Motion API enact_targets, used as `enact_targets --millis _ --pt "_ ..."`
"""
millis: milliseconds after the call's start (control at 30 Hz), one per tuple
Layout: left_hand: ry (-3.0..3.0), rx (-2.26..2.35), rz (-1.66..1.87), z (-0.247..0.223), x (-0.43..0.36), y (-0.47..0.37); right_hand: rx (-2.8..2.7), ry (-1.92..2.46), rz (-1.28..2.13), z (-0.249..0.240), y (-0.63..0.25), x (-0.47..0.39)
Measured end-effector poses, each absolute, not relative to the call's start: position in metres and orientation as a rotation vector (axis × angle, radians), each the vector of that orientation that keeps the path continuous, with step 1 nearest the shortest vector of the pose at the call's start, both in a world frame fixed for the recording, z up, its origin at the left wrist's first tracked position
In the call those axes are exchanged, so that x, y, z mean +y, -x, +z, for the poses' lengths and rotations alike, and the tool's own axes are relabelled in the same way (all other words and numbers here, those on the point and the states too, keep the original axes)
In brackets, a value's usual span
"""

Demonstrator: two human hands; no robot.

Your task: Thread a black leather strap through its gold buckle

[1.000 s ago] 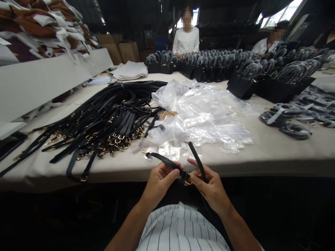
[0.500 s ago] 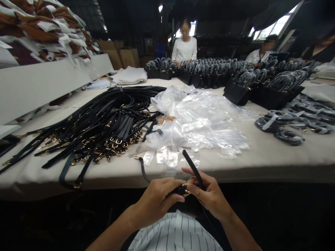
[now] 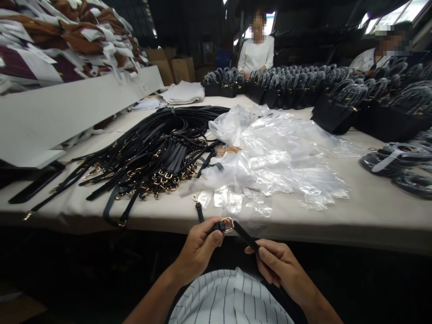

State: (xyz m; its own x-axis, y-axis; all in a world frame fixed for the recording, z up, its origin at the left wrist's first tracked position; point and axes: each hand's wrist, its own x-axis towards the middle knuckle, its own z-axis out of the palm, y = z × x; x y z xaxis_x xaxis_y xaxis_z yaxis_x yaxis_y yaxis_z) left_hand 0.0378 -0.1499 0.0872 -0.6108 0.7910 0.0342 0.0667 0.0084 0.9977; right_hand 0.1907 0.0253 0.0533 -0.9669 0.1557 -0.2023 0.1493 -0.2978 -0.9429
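Observation:
My left hand (image 3: 202,245) pinches the end of a black strap that carries a gold buckle (image 3: 228,224). From that hand the strap runs up to a gold snap hook (image 3: 195,199) at the table edge. Between thumb and fingers, my right hand (image 3: 278,263) grips a black strap (image 3: 248,237), its tip at the buckle frame. Whether the tip passes through the buckle, I cannot tell. Both hands are in front of the table edge, above my striped clothing. Beyond them lie a heap of black straps (image 3: 168,157) with gold buckles and a pile of clear plastic bags (image 3: 270,157).
Black handbags (image 3: 334,112) with wrapped handles fill the back right. Wrapped strap coils (image 3: 413,182) lie at the right. A white board (image 3: 77,108) borders the left, brown and white material (image 3: 74,36) heaped behind it. Co-workers (image 3: 257,51) are across the table (image 3: 303,225).
My hands have moved apart, the right one lower and to the right. The strap tip has swung down from pointing upward to the buckle. The view has shifted rightward in the frame.

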Motion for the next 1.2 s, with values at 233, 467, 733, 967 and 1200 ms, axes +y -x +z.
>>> enact_targets --millis 233,467,733,967,1200 --pt "-0.879 1.543 1.597 0.089 -0.14 -0.044 -1.801 0.359 2.553 0.051 -0.189 0.025" --pt "-0.66 1.194 1.665 0.097 -0.126 -0.046 -1.655 0.211 2.613 0.045 -0.174 0.021" --pt "-0.76 1.39 1.508 0.089 -0.117 -0.059 -1.571 0.25 2.538 0.06 -0.161 0.014" --pt "-0.698 1.433 1.657 0.083 -0.115 -0.058 -1.468 0.414 2.532 0.082 -0.164 0.019" --pt "-0.119 1.073 2.002 0.072 -0.116 -0.039 -1.639 0.385 2.591 0.073 -0.183 0.041"
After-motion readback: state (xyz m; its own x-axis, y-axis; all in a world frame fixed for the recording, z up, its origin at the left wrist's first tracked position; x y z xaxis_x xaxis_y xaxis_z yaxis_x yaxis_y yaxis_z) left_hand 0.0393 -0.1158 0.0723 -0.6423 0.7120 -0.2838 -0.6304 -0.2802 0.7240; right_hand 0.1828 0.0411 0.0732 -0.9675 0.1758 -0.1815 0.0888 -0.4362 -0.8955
